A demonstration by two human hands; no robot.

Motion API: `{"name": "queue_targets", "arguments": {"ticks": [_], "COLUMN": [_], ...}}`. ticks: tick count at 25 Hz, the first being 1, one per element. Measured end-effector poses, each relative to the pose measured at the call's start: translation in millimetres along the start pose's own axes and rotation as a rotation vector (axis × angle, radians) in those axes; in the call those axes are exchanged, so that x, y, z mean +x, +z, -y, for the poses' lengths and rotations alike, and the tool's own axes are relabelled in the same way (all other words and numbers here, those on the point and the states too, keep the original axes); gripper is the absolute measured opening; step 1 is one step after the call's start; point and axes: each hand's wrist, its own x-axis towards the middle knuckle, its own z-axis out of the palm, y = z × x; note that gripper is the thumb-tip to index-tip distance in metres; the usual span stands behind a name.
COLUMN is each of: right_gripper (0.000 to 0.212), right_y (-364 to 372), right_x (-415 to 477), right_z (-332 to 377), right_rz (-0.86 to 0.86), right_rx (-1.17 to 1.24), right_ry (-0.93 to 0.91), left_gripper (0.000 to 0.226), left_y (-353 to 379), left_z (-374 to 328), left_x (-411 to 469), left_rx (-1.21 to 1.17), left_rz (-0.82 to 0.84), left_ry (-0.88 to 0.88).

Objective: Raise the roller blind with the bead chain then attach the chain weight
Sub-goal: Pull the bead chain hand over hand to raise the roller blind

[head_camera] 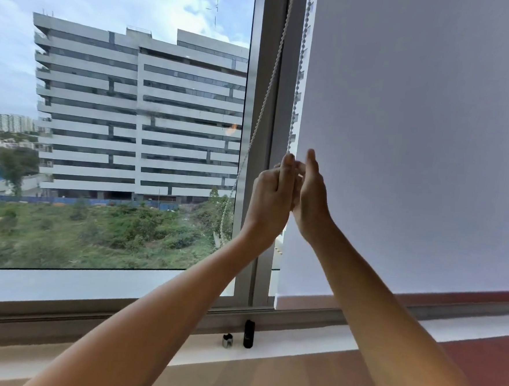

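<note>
Fingers (287, 168) of the left hand (269, 194) pinch shut on the bead chain (296, 99) right at the roller blind (416, 144) edge, so a downward pull can turn the roller; right hand (312, 194) sits pressed beside it, thumb up, grip on the chain not visible, can't tell. Slack strand of the loop swings left across the window frame (259, 133). Blind is almost fully down, and the likely chain weight (248, 334) and a small clip piece (227, 340) wait on the sill (297, 343) below, within reach for later.

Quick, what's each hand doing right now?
Left hand: closed on the bead chain.
Right hand: fingers extended, pressed against the left; whether it grips the chain cannot be told.
</note>
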Motion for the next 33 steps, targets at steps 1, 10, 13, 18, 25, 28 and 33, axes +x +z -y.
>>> {"name": "queue_targets", "arguments": {"ticks": [1,10,13,18,25,28,33], "right_gripper": [0.059,0.061,0.056,0.056,0.056,0.054,0.053], "right_y": [3.6,27.3,27.9,45.2,58.4,56.8,48.1], "right_x": [3.1,23.8,26.3,18.9,12.2,4.3,-8.0], "right_z": [11.5,85.9,88.5,67.1,55.6,41.0,16.2], "right_rz": [0.076,0.401,0.35,0.098,-0.15,-0.163,-0.187], "right_rx": [0.047,0.246,0.243,-0.034,-0.149,-0.196,-0.267], "right_ry": [0.017,0.135,0.136,-0.266,-0.545,-0.565,-0.586], "left_gripper": [0.057,0.059,0.06,0.06,0.055,0.07,0.076], "left_y": [-0.5,-13.4,-21.1,-27.5,-32.9,-38.0,-48.7], "left_z": [3.9,56.2,72.6,79.0,65.2,56.8,35.9], "left_x": [-5.9,-75.9,-102.9,-105.5,-99.8,-77.7,-23.6], "left_rx": [-0.012,0.05,0.163,0.335,0.136,-0.009,-0.018], "left_rz": [0.011,0.107,0.142,0.158,0.225,0.169,0.02], "left_ry": [-0.021,-0.17,-0.198,-0.157,-0.309,-0.375,-0.324]}}
